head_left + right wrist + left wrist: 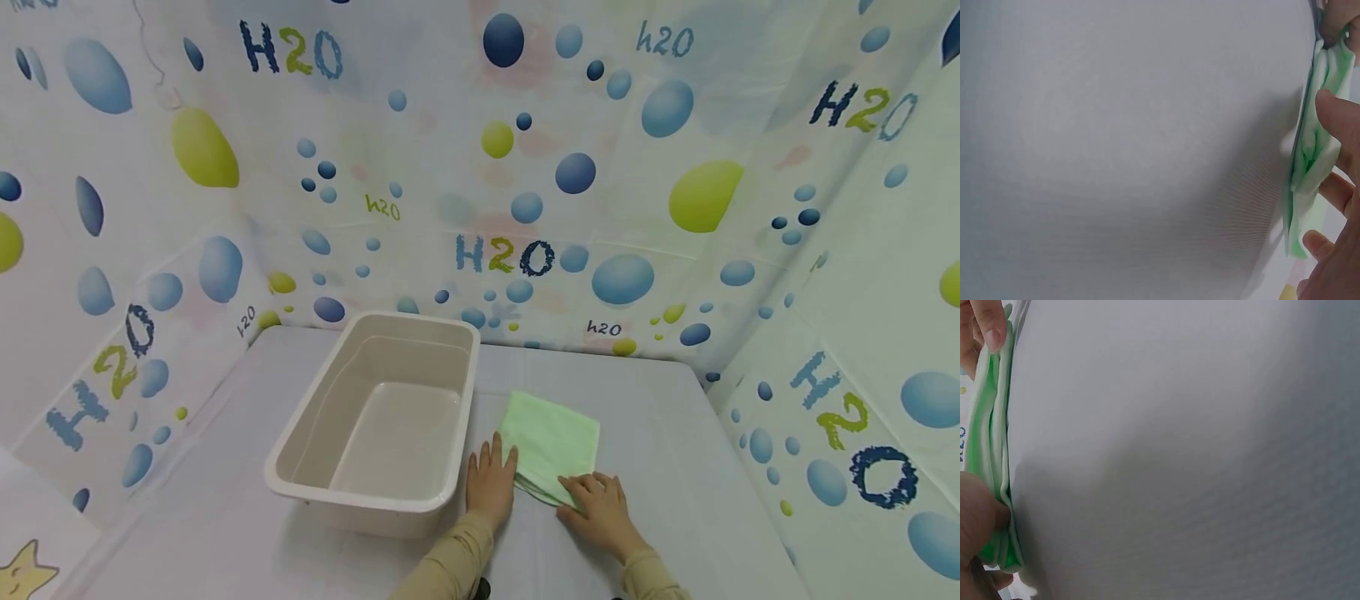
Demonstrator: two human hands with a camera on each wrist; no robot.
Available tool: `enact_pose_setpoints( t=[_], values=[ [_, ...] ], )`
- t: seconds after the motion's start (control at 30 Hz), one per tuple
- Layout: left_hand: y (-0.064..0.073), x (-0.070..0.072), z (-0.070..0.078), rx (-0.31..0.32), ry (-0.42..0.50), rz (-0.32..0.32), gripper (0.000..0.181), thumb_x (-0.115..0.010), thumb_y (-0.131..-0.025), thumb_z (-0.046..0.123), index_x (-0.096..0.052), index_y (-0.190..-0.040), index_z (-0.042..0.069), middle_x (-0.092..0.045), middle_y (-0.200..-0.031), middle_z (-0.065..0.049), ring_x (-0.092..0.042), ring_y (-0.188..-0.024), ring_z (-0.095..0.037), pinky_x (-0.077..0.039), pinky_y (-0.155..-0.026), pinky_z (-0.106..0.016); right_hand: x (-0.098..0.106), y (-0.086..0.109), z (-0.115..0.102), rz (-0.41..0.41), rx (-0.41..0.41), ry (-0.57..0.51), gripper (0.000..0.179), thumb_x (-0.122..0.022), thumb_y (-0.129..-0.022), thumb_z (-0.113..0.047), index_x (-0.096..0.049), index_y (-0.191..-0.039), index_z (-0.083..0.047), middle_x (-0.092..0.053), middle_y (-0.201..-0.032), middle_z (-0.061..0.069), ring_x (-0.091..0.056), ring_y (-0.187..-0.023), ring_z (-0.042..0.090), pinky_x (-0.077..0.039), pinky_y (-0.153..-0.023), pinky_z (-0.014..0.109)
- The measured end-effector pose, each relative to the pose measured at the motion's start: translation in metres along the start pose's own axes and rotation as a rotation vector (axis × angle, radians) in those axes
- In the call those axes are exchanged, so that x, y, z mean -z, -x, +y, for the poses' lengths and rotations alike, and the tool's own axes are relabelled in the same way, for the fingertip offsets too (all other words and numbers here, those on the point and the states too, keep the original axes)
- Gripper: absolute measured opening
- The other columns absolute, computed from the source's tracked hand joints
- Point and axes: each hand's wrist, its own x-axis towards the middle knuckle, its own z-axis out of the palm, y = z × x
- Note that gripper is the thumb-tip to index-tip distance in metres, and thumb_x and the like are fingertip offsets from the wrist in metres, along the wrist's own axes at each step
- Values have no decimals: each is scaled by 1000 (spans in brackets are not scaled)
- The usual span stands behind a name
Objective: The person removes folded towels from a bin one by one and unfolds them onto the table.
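A folded light green cloth [551, 437] lies on the white-covered table, its layered edge facing me. At its left front corner is my left hand [491, 483], fingers mostly straight and pointing away from me. In the left wrist view, the thumb of that left hand [975, 515] touches the stacked layers of the cloth [997, 444]. My right hand [600, 512] rests at the right front corner, its fingers spread and slightly bent over the fabric. The right wrist view has the right hand [1344, 134] with thumb and fingers apart against the cloth [1313, 144].
A beige plastic basin [375, 502] stands left of the cloth, close to my left hand, and nothing shows inside it. White sheets printed with bubbles and "H2O" lettering [506, 254] rise behind and on both sides of the table [645, 408].
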Motion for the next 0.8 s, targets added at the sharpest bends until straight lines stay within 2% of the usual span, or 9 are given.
enact_pose_setpoints(
  t=[0.13,0.33,0.53,0.67,0.8],
  values=[
    [3,0,-3,-15,-30,25,47,-54,-79,12,-49,-125,21,-38,-137,-13,-37,-125,-31,-32,-100,-46,-3,-4,2,19,32,-20,44,-56,-80,-43,-53,-119,-23,-56,-112,1,-41,-114,34,-21,-97,61],
    [17,0,0,-131,-116,23,60,-65,-72,18,-45,-128,26,-36,-139,-8,-32,-128,-31,-27,-104,-48,-2,-13,20,-19,42,-91,40,-48,-87,-38,-52,-122,-19,-50,-122,7,-40,-119,32,-18,-102,53],
    [31,9,15,-217,-131,-45,60,-64,-73,23,-43,-129,29,-38,-139,0,-30,-131,-27,-24,-106,-46,8,-37,30,-120,1,-118,47,-42,-90,-39,-44,-129,-13,-35,-137,17,-26,-127,41,-13,-104,57],
    [38,10,21,-236,-119,-103,57,-59,-77,24,-40,-130,29,-38,-139,-1,-30,-131,-25,-26,-106,-43,10,-56,27,-218,-49,-139,53,-40,-90,-42,-35,-135,-12,-25,-143,17,-16,-129,46,-10,-103,61],
    [44,9,25,-238,-96,-115,50,-52,-83,27,-39,-131,31,-38,-139,-3,-30,-131,-28,-28,-105,-44,11,-69,24,-249,-100,-133,56,-39,-90,-45,-32,-136,-14,-21,-145,16,-8,-127,55,-7,-98,67]
  ],
)
